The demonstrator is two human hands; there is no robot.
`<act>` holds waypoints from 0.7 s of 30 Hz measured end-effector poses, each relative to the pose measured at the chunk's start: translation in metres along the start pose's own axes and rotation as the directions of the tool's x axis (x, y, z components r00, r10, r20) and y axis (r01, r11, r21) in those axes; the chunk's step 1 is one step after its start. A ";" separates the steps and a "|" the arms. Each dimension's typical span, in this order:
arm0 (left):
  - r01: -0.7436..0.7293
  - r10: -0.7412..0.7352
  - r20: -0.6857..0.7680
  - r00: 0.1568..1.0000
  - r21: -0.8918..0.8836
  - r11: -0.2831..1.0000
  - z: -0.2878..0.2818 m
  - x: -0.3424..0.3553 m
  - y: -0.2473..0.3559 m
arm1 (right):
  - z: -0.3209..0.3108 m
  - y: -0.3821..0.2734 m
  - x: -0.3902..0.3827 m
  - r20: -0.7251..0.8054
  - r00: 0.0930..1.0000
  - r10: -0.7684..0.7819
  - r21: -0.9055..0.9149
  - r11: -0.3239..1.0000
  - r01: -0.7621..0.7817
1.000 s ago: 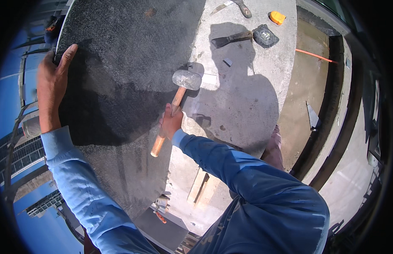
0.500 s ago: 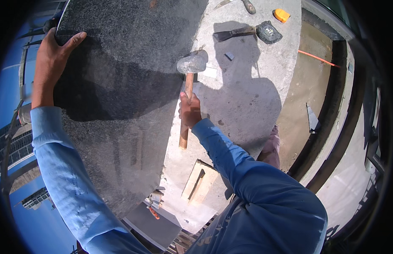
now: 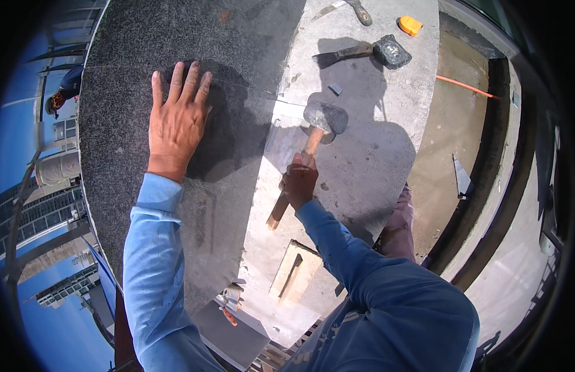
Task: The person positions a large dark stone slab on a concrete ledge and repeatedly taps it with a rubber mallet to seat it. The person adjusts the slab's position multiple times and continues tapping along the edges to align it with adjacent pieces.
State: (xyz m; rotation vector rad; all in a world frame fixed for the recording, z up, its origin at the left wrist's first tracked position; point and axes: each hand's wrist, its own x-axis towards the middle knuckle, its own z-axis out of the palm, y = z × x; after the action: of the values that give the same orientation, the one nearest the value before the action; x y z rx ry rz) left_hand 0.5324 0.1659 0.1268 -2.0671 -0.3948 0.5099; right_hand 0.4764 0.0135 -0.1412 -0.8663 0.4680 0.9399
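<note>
Mallet [image 3: 311,144] is right of centre above pale concrete [image 3: 343,198], and I have the right hand [image 3: 299,181] wrapped around it; well apart, the left hand [image 3: 178,127] spreads flat over the dark slab [image 3: 123,155], probably touching.

Slab [image 3: 216,211]: stone-like, dark, speckled, matt, finely grainy; pale concrete [image 3: 362,155] is rough, pitted and dusty. Mallet [image 3: 325,118]: scuffed matt grey head, material uncertain, on a worn wooden handle [image 3: 311,146]. Sleeve [image 3: 156,248]: matt blue cloth, creased; yellow case [image 3: 410,25]: smooth, plastic-looking.
</note>
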 end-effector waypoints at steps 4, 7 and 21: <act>-0.087 0.089 -0.062 0.994 0.037 0.996 0.031 0.003 0.017 | 0.009 0.040 -0.005 0.041 0.999 -0.028 0.291 0.957 0.015; -0.142 0.145 -0.047 0.988 0.062 0.988 0.026 0.012 0.021 | 0.062 0.083 0.018 -0.080 0.996 -0.035 -0.086 0.996 0.028; -0.245 0.246 -0.012 0.969 0.082 0.966 0.033 0.013 0.014 | 0.062 0.014 0.038 0.191 0.981 -0.009 -0.290 0.955 0.066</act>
State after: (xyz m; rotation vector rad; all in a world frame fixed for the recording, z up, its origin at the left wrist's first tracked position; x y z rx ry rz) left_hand 0.5278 0.1886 0.0965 -2.0529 -0.1022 0.6389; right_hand 0.4839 0.0870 -0.1368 -1.0407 0.1476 1.0619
